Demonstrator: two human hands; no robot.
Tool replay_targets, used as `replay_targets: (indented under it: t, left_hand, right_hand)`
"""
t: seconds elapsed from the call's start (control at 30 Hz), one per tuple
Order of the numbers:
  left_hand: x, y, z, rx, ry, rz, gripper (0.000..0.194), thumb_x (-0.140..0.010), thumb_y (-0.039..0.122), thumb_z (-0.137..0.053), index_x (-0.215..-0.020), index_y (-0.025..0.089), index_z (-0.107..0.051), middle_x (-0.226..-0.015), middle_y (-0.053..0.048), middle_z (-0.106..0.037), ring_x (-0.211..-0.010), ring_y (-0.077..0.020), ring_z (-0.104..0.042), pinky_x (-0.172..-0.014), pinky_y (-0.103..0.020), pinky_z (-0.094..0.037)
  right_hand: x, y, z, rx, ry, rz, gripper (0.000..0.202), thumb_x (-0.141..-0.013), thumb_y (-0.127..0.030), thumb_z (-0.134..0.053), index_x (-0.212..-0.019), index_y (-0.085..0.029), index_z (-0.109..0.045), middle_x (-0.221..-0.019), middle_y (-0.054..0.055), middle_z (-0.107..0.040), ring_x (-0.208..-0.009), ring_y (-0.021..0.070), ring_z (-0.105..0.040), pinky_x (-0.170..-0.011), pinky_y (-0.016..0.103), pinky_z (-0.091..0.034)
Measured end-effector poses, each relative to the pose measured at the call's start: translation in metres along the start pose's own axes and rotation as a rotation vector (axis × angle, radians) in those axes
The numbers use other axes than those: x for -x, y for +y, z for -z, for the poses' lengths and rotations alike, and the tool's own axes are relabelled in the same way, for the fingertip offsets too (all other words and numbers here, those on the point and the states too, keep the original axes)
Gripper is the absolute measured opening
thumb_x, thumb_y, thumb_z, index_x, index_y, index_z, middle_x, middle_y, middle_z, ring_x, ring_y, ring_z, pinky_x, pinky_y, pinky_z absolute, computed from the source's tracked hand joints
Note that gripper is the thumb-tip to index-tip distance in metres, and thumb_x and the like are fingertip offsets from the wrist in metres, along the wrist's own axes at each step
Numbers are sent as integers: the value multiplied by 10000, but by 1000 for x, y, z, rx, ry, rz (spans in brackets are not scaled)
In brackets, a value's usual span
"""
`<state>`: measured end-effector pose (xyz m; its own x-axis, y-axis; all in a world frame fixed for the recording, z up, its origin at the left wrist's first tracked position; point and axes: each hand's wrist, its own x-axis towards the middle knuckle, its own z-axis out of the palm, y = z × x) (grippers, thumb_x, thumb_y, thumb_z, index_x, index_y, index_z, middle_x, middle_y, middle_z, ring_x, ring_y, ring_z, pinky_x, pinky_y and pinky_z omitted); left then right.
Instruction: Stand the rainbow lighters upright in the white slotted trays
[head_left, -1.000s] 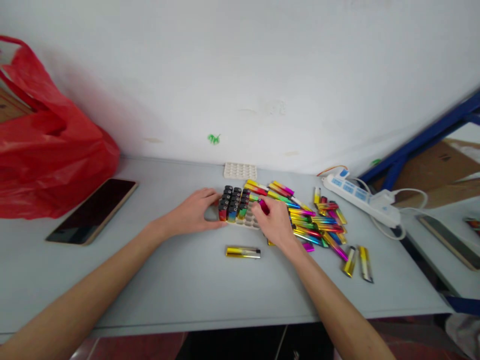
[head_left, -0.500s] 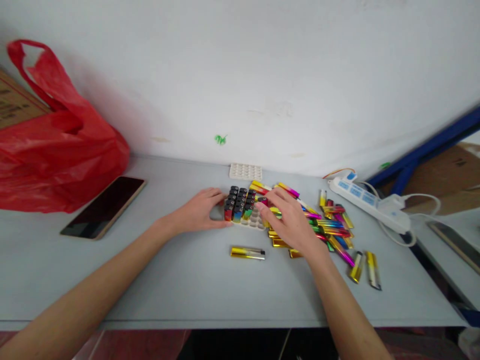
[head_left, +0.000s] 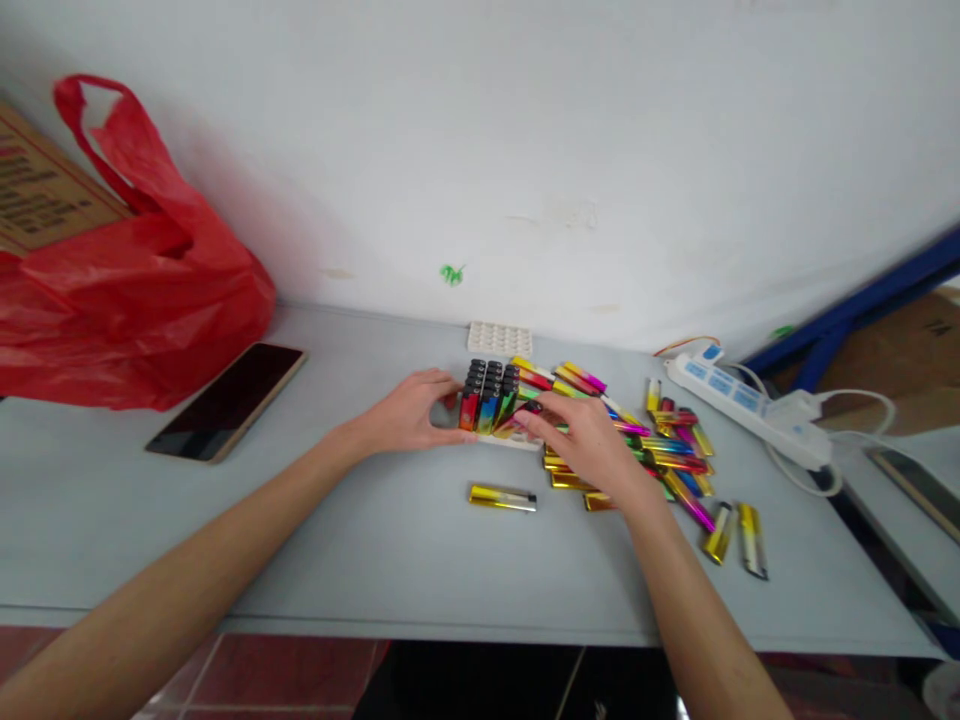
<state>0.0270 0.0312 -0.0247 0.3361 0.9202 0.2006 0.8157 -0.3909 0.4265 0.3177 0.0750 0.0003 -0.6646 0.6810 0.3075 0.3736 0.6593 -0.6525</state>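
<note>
A white tray (head_left: 517,441) with round holes holds several upright lighters (head_left: 488,405) with black tops, in red, blue and green columns. My left hand (head_left: 411,412) curves around the tray's left side, thumb at the front corner and fingers behind, closed on it. My right hand (head_left: 581,432) pinches a tilted lighter (head_left: 531,407) by its dark top, with its lower end over the tray's right part. The fingers hide some of that lighter. In front of the tray a yellow and silver lighter (head_left: 502,498) lies flat.
A pile of loose metallic lighters (head_left: 679,463) spreads to the right. Another white holed tray (head_left: 500,338) rests near the wall. A phone (head_left: 229,402) and a red plastic bag (head_left: 142,310) are at left. A white power strip (head_left: 750,410) with cables lies at right.
The lighter in my right hand has gone from nearly upright to tilted over the tray. My left hand stays at the tray's left side. The whole view has shifted slightly.
</note>
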Motion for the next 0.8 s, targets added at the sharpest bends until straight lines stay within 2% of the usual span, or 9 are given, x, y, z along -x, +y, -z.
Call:
replay_targets:
  t: [0.13,0.3,0.53,0.67,0.8]
  left_hand:
    - [0,2,0,-17,-16,4,604,-857,785,-765,-957,195,-680,-968,-92,-715,-925,-304,-674,-874,-423,-528]
    - [1,4,1,-45,-28,-4,586,-884,756,-766,-1010,190,-681,-995,-97,-722,-957,-310,-677,-908,-428,-521]
    - [2,5,2,-50,-39,-11,569,-916,728,-761,-1011,176,-663,-996,-89,-702,-965,-309,-659,-917,-445,-521]
    - [2,2,3,-22,-40,-39,574,-925,735,-755,-1055,181,-674,-1040,-81,-701,-1005,-314,-659,-957,-448,-526]
    - [3,-3,5,-8,-55,-14,585,-900,743,-779,-1047,186,-679,-1070,-86,-702,-1023,-317,-658,-966,-447,-541]
  right_hand:
    - [-2,1,-7,52,-15,58,494,-1135,-626,-521,-817,-258,-607,-760,39,-694,-695,229,-604,-678,332,-399]
    - [-4,5,-15,102,5,75,503,-1143,-653,-484,-857,-259,-614,-799,58,-696,-701,238,-603,-673,341,-392]
    - [-4,7,-30,170,6,40,561,-1097,-706,-558,-790,-242,-631,-740,38,-658,-639,201,-541,-630,325,-329]
    - [-2,8,-14,146,-9,22,574,-1129,-692,-498,-795,-240,-611,-749,24,-668,-681,195,-568,-662,312,-343]
    - [0,20,17,174,205,-35,608,-1159,-675,-391,-749,-247,-530,-704,14,-608,-673,192,-545,-684,319,-346]
